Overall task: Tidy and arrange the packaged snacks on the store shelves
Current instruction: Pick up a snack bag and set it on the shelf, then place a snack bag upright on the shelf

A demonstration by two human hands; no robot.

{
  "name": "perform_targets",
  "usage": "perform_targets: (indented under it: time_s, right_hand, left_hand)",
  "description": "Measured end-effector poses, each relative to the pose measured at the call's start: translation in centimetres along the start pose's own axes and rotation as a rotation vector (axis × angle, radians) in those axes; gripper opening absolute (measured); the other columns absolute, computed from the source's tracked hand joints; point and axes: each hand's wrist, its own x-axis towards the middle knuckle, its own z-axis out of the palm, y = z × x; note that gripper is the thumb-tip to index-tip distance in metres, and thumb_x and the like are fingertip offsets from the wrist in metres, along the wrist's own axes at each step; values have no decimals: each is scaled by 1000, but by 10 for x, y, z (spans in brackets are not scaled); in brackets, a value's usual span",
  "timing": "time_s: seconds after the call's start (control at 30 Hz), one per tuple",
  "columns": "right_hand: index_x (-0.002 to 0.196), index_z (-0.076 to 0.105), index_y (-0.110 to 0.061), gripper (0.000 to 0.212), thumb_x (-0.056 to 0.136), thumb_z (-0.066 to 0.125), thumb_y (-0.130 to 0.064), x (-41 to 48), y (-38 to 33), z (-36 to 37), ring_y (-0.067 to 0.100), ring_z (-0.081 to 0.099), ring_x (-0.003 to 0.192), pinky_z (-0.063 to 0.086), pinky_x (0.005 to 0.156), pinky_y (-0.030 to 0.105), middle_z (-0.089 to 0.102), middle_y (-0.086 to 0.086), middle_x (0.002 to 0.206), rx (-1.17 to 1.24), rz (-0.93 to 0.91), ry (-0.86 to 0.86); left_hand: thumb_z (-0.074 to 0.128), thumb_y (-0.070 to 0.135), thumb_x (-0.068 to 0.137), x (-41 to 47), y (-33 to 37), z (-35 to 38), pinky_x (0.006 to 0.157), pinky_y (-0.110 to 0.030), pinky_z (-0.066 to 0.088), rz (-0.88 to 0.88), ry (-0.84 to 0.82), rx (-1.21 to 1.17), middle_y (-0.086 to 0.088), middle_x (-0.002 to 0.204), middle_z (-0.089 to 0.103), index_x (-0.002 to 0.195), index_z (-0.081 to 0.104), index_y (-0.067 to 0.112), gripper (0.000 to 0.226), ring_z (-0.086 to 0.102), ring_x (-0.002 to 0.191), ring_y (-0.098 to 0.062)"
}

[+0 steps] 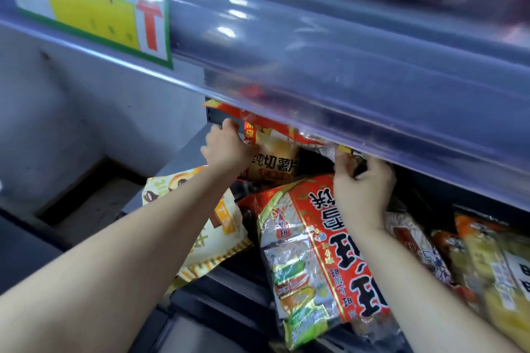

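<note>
Head view: both hands were reaching under the clear shelf rail [344,71] into the far part of the shelf. Left hand [226,149] had fingers curled onto the left edge of the potato chip bag [272,163]. Right hand [362,185] pinched a yellow-edged packet [344,149], mostly hidden by the rail.

Progress: early, by my read. The red rice cracker bag [324,249] lay flat and skewed, near; the cream snack bag [206,223] overhung the shelf edge at left.

Count: two hands; at least six packs visible, counting three more at right [487,261]. A price tag [94,0] sat far left.
</note>
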Motion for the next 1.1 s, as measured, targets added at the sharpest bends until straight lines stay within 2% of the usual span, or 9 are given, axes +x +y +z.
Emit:
perform_targets:
  time_s: [0.1, 0.2, 0.33, 0.43, 0.5, 0.63, 0.8, 0.97, 1.1]
  right_hand:
    - [84, 62, 16, 11, 85, 56, 7, -5, 4, 2, 51, 59, 78, 48, 75, 59, 42, -3, 59, -42, -169, 40]
    - [87, 64, 11, 23, 79, 50, -6, -8, 9, 3, 47, 60, 75, 51, 71, 58, 60, 28, 76, -95, -244, 0]
    - [95, 70, -1, 27, 70, 68, 8, -15, 20, -1, 38, 61, 85, 54, 73, 45, 62, 21, 93, -281, -460, -41]
    - [107, 69, -13, 44, 65, 75, -3, -28, 24, -8, 25, 57, 95, 51, 78, 35, 56, 10, 105, -262, -547, -207]
    - [115, 65, -16, 56, 65, 80, -37, -37, 21, -18, 17, 54, 99, 49, 83, 27, 53, 4, 109, -199, -555, -335]
    - [123, 57, -25, 73, 70, 55, -75, -46, 18, -37, 12, 57, 101, 52, 83, 33, 54, -8, 111, -55, -409, -477]
    - [99, 65, -24, 25, 86, 61, -44, -42, 4, -56, 14, 58, 79, 51, 71, 38, 59, -11, 86, -46, -175, -142]
    - [116, 62, -16, 26, 93, 58, -28, -41, -17, -71, 4, 59, 96, 43, 75, 9, 64, -6, 105, 402, 268, -576]
    - [103, 68, -7, 18, 95, 55, -16, -54, -26, -92, 12, 66, 91, 49, 74, 19, 72, 4, 100, 476, 291, -832]
  left_hand:
    - [61, 16, 76, -12, 8, -9, 71, -39, 45, 145, -81, -370, -12, 94, 64, 96, 63, 5, 22, 57, 86, -27]
    - [57, 13, 61, -37, 15, -31, 82, -43, 52, 26, -461, -1010, -15, 87, 67, 97, 61, 0, 38, 66, 82, -29]
    - [56, 25, 90, -59, 16, -42, 86, -47, 50, -232, -658, -1343, -5, 64, 68, 83, 59, 10, 18, 65, 79, -25]
    - [50, 38, 96, -67, 15, -44, 77, -41, 53, -336, -612, -1382, -8, 82, 73, 97, 64, 10, 31, 71, 78, -24]
    - [54, 34, 93, -73, 9, -47, 74, -37, 54, -368, -535, -1355, -7, 88, 73, 105, 64, 12, 27, 71, 78, -23]
    - [62, 20, 87, -89, -1, -64, 77, -38, 56, -376, -362, -1327, -9, 96, 74, 118, 62, 7, 34, 71, 84, -25]
    - [66, 16, 82, -131, -6, -94, 88, -45, 54, -330, -358, -1315, -11, 104, 73, 115, 62, 9, 35, 70, 95, -30]
    - [68, 15, 69, -182, -15, -115, 95, -49, 49, -298, -485, -1229, -12, 98, 71, 109, 61, 9, 40, 66, 90, -32]
    - [70, 10, 64, -215, -20, -118, 88, -44, 50, -242, -546, -1166, -10, 87, 72, 102, 60, 9, 40, 67, 79, -29]
